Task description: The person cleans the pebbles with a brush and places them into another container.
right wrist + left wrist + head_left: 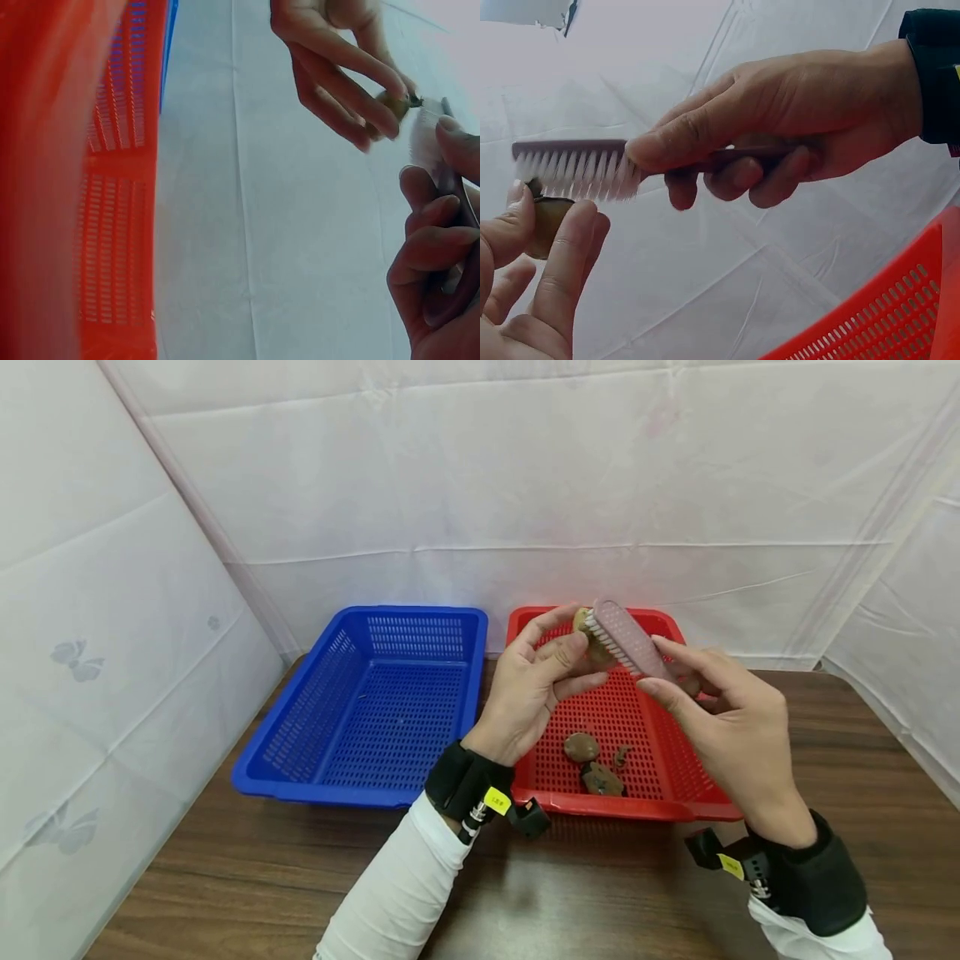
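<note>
In the head view my left hand (525,693) pinches a small yellowish-brown stone (549,225) between thumb and fingertips, above the red basket (600,805). A dark clump sits on its upper edge in the left wrist view. My right hand (738,727) grips a mauve brush (628,635) with white bristles (577,174) by its handle. The bristles face the stone and reach its dark edge. On the basket's floor, near the front, lie a smooth brown stone (581,747), a rougher stone (602,779) with dark patches, and a small brown fragment (622,755).
A blue perforated basket (315,792) stands left of the red one on the brown wood-grain table (247,860). White sheeting (480,485) hangs behind the baskets and along both sides. Each wrist wears a black strap with a small camera.
</note>
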Demonstrator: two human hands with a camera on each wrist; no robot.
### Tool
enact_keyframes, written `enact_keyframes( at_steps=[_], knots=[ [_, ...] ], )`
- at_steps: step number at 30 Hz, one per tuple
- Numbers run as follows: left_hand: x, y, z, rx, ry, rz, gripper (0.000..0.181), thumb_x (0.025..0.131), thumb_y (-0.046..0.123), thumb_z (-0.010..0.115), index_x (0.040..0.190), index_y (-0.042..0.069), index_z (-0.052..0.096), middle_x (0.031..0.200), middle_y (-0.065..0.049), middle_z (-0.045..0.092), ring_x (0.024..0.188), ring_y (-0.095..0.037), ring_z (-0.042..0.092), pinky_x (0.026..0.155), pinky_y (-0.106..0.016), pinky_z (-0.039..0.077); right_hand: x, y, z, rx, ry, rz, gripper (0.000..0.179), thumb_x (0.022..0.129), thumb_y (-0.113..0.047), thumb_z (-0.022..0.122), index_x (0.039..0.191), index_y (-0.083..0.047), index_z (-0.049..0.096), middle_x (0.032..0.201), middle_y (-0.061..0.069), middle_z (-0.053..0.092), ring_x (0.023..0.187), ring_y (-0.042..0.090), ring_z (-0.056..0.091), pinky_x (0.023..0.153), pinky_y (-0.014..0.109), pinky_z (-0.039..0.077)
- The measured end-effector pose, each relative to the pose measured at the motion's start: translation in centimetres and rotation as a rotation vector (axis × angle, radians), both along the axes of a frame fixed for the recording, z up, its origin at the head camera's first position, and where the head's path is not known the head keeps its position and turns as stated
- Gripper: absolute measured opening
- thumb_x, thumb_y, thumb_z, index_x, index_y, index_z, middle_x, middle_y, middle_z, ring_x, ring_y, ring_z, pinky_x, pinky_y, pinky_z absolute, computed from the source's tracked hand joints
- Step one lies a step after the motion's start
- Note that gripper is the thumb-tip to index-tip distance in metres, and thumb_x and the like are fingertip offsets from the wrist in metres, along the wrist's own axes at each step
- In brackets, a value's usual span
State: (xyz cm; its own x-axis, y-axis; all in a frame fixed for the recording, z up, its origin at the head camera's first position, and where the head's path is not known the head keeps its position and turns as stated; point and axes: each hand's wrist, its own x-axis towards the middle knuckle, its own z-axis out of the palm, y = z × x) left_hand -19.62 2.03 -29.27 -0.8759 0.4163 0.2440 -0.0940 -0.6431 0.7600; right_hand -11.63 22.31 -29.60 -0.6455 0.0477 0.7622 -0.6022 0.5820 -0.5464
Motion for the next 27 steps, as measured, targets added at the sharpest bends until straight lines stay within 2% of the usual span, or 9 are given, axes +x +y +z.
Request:
enact_keyframes(
  at_steps=[7,14,18,22,27],
  knots=[
    [0.07,0.03,0.20,-0.011,0.012,0.027,0.039,0.107,-0.006,0.057,0.146,0.001,0.055,0.121,-0.014,0.065,0.101,-0.024,0.073,0.083,-0.035,0.065,-0.04,-0.47,-0.27,-0.007,-0.059,0.009,0.052,0.090,0.003,0.083,0.138,-0.010,0.072,0.098,-0.007,0.069,0.077,0.009,0.057,0.062,0.014,0.044],
    [0.17,-0.12,0.33,-0.074,0.042,-0.013,0.038,0.107,-0.003,0.059,0.144,0.003,0.056,0.120,-0.015,0.066,0.097,-0.025,0.076,0.086,-0.039,0.064,-0.19,-0.41,-0.19,-0.020,-0.052,-0.072,0.051,0.089,0.002,0.084,0.137,-0.011,0.073,0.097,-0.011,0.068,0.077,0.008,0.057,0.060,0.016,0.040],
    [0.08,-0.10,0.16,-0.084,0.037,0.015,0.037,0.108,0.002,0.060,0.145,0.004,0.056,0.120,-0.015,0.067,0.096,-0.023,0.076,0.086,-0.039,0.064,-0.16,-0.24,-0.15,-0.051,-0.038,-0.106,0.051,0.088,0.006,0.084,0.136,-0.010,0.074,0.096,-0.014,0.068,0.077,0.007,0.057,0.061,0.017,0.038],
    [-0.16,-0.19,-0.05,-0.066,0.028,0.050,0.035,0.109,0.004,0.059,0.145,0.004,0.056,0.122,-0.018,0.069,0.093,-0.021,0.077,0.086,-0.038,0.064,-0.08,-0.15,-0.19,-0.048,-0.005,-0.060,0.051,0.086,0.009,0.084,0.134,-0.006,0.074,0.098,-0.012,0.069,0.078,0.005,0.059,0.061,0.015,0.040],
    [-0.15,-0.44,0.04,-0.074,0.042,0.035,0.036,0.110,0.006,0.058,0.147,0.004,0.057,0.126,-0.019,0.069,0.095,-0.022,0.077,0.090,-0.037,0.063,-0.12,-0.32,-0.17,0.005,-0.008,0.012,0.052,0.085,0.007,0.086,0.135,-0.005,0.074,0.097,-0.006,0.069,0.077,0.005,0.058,0.060,0.010,0.043]
  ],
)
